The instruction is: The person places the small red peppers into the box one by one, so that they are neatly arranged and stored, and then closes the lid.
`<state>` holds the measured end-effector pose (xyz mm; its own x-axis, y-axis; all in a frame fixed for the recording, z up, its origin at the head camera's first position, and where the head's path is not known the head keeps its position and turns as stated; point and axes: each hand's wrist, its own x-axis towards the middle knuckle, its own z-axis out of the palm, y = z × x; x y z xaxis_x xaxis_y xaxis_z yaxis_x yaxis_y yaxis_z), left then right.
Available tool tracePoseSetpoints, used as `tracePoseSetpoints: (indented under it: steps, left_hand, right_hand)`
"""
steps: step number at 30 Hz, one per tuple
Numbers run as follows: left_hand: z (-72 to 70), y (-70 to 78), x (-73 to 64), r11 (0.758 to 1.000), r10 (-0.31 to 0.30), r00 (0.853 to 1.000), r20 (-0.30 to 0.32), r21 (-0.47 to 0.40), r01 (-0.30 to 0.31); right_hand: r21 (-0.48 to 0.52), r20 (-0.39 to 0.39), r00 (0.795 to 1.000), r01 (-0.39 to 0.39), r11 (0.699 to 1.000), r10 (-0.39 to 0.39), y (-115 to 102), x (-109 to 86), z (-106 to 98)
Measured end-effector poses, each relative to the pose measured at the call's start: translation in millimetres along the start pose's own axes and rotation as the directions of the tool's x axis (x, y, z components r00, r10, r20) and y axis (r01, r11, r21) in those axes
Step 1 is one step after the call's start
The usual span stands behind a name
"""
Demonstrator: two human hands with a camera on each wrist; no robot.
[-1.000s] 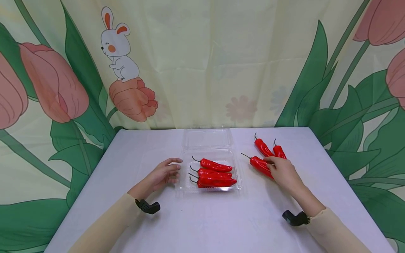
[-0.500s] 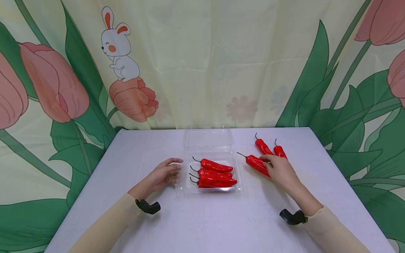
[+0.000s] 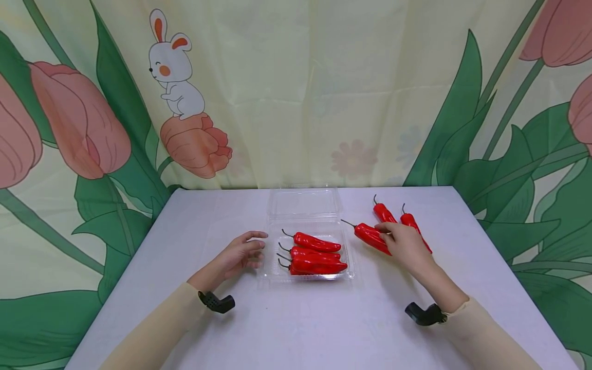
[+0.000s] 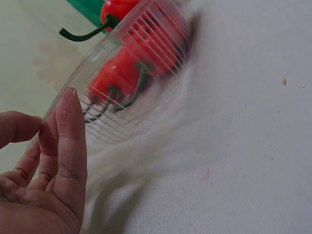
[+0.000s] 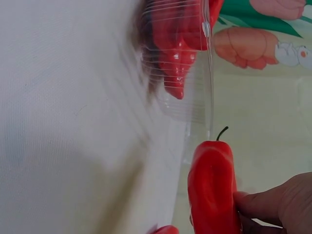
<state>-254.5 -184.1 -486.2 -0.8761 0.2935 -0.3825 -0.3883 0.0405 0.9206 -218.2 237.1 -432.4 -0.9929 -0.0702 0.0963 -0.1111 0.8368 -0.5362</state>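
A red chili pepper (image 3: 372,238) with a thin dark stem is held by my right hand (image 3: 407,249), pinched near its lower end. In the right wrist view, the thumb (image 5: 263,202) presses the side of this pepper (image 5: 212,183), close to the clear box (image 5: 209,97). Several red peppers (image 3: 316,264) lie side by side in the clear plastic box (image 3: 348,270), stems to the left. My left hand (image 3: 236,254) stays at the box's left edge, its fingers loosely extended. In the left wrist view, those fingers (image 4: 71,141) are right at the box rim (image 4: 80,66).
The box's hinged lid (image 3: 302,204) lies open toward the back. Two more peppers lie behind my right hand: one pepper (image 3: 383,211) and another pepper (image 3: 409,220) at its right. A white cloth (image 3: 287,324) covers the table; a printed curtain (image 3: 287,103) hangs behind it.
My right hand has moved left with its pepper, toward the box, showing more of the pepper at the far right. My left hand and the box have stayed put.
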Motion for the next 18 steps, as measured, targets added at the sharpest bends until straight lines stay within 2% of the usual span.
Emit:
tracePoseSetpoints:
  steps: [18]
  left_hand:
    - [1.8, 0.6, 0.4, 1.000, -0.007, 0.999, -0.034, 0.017, 0.008]
  right_hand:
    - [0.020, 0.010, 0.999, 0.033, 0.999, -0.033, -13.0, 4.7, 3.4]
